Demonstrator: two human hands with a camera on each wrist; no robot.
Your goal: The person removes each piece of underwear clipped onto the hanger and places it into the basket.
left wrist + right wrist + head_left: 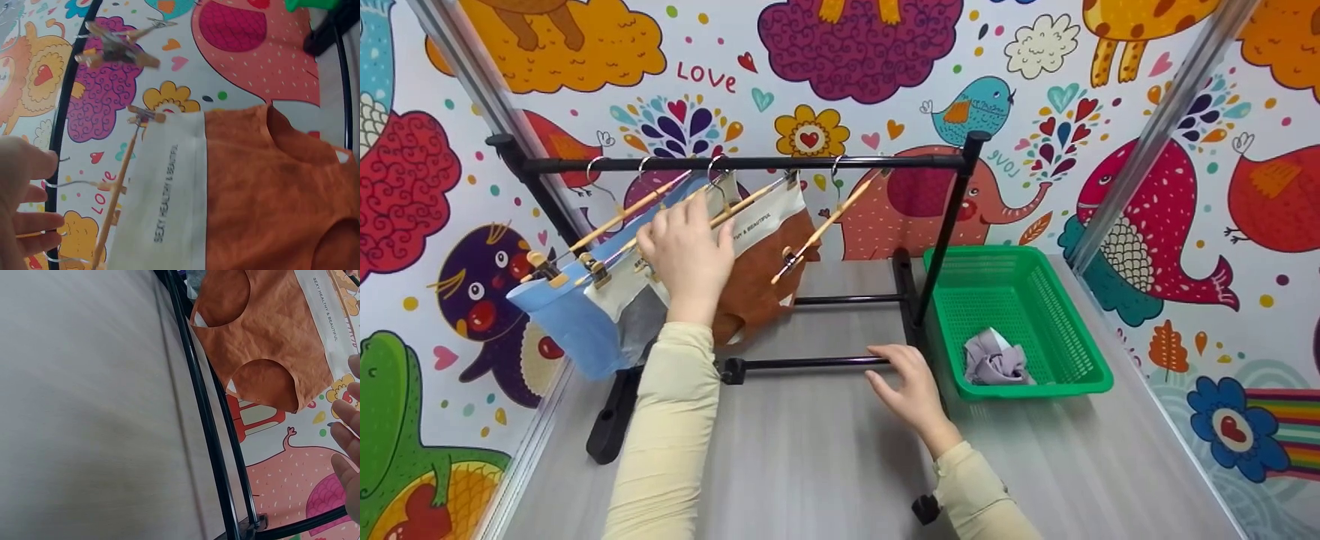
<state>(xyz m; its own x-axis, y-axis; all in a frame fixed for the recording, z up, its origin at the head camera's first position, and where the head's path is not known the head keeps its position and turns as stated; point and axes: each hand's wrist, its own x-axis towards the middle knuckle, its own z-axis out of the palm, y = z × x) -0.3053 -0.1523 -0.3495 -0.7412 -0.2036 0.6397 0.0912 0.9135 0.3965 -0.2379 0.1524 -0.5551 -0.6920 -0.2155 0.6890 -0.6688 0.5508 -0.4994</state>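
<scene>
My left hand (688,251) is raised in front of the hangers on the black clothes rack (870,163), fingers loosely bent and holding nothing. In the left wrist view its fingertips overlap the rail, beside a clip hanger (117,191). From that hanger hang brown underpants (765,281) with a white printed waistband. To their right is a bare wooden clip hanger (829,225) on the same rail. My right hand (913,390), fingers spread and relaxed, is by the rack's lower bar (817,363); the right wrist view shows it apart from the underpants.
Blue underpants (574,330) and a grey pair (641,319) hang on the left of the rail. At the right, a green basket (1091,382) holds a crumpled mauve cloth (996,358). Patterned walls stand behind and at both sides. The rack's black foot (611,427) rests on the table.
</scene>
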